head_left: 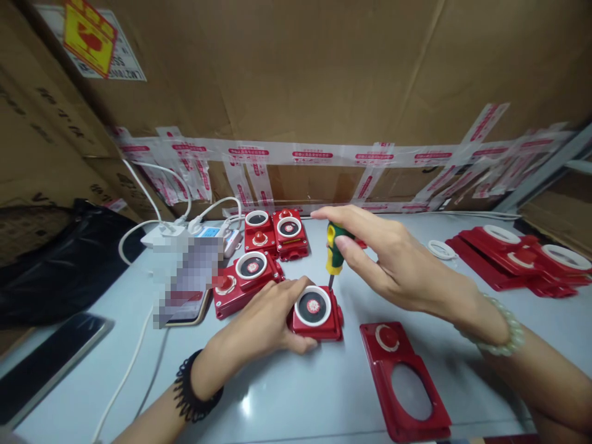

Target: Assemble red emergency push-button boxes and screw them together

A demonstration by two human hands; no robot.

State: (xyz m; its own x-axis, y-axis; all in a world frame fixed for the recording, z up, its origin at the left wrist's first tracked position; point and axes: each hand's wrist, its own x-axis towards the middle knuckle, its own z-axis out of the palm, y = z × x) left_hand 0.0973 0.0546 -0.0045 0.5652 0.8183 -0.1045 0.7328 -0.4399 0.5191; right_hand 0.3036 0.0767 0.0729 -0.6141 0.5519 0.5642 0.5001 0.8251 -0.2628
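My left hand (277, 311) grips the left side of a red alarm unit (326, 327) with a white ring around a black round face. In my right hand (374, 250) is a green and yellow screwdriver (333, 250), held upright. Its tip meets the unit's far right corner; the screw there is too small to make out. To the right of the unit lies a red cover plate (407, 394) with a large round hole and a red dome. Another red alarm unit (240, 290) sits just behind my left hand.
Two more red units (289, 234) stand at the back. A phone (197, 283) and a power strip (198, 231) with white cables lie left. Red covers (518, 253) and a white ring (441, 250) are at right. Cardboard boxes (300, 74) wall the back.
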